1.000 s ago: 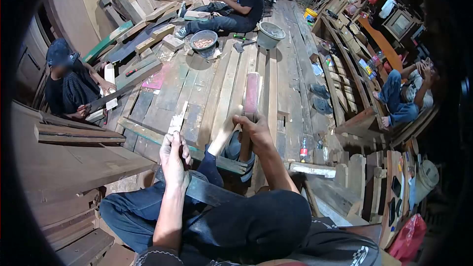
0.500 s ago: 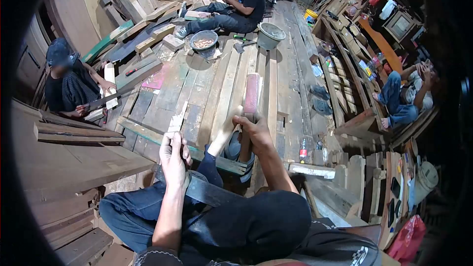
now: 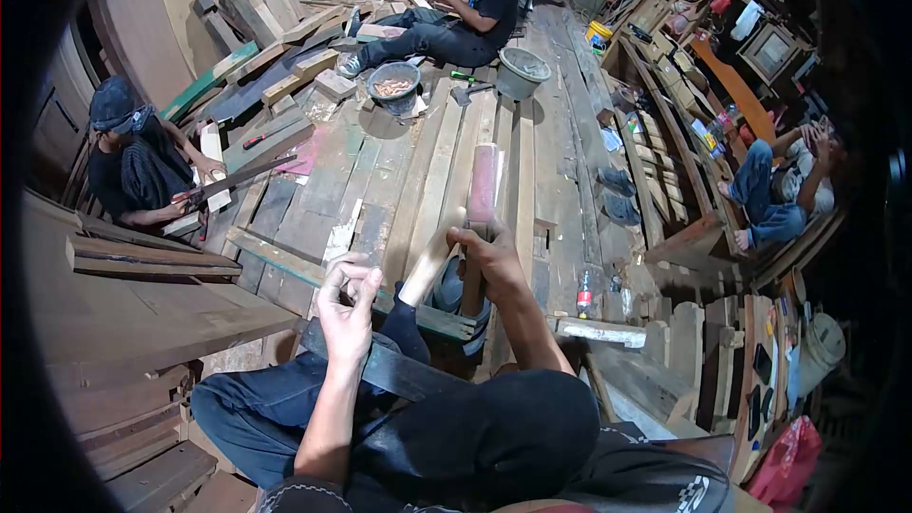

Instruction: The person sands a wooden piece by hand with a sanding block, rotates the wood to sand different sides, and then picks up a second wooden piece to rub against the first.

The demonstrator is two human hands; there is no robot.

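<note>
My left hand (image 3: 348, 309) is raised at the lower centre, its thumb and fingers apart and nothing visible between them. Behind it a pale wood piece (image 3: 342, 234) lies by the edge of the floor boards. My right hand (image 3: 489, 255) is wrapped round a wooden bar, whose upper part is a reddish block (image 3: 484, 185) pointing away from me. A light wooden handle (image 3: 427, 264) slants beside the right thumb. Across my lap rests a dark flat metal blade (image 3: 408, 372), below both hands.
A person (image 3: 138, 152) at left works a saw on wood; another sits beyond a bucket (image 3: 393, 85) of small pieces and a grey-green basin (image 3: 522, 73). A third person (image 3: 779, 180) sits at right. A bottle (image 3: 584, 294) stands right of my right arm.
My left hand has opened, its fingers and thumb moving apart. The person at left has shifted the saw upward and to the right. My right hand has barely moved.
</note>
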